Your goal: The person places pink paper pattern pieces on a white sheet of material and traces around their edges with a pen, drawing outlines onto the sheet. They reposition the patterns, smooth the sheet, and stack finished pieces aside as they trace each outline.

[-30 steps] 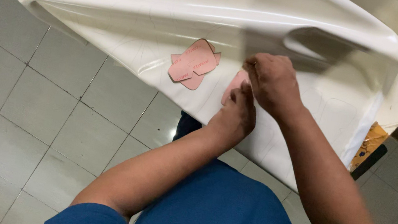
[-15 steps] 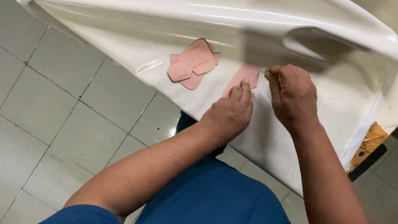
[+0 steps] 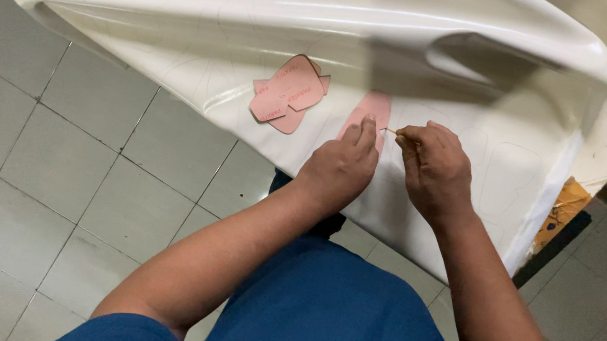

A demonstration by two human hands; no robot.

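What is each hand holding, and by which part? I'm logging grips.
The right hand pinches a thin pen near its tip. The left hand holds nothing; it presses flat on a pink template.

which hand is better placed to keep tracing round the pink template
Right. The right hand already holds the thin marking tool at the pink template edge; the left hand is pressing it flat.

Workshop, prob. leather/shoe cutting: glossy white sheet material (image 3: pixel 277 5), pink pattern templates (image 3: pixel 288 93), tiled floor (image 3: pixel 50 162).
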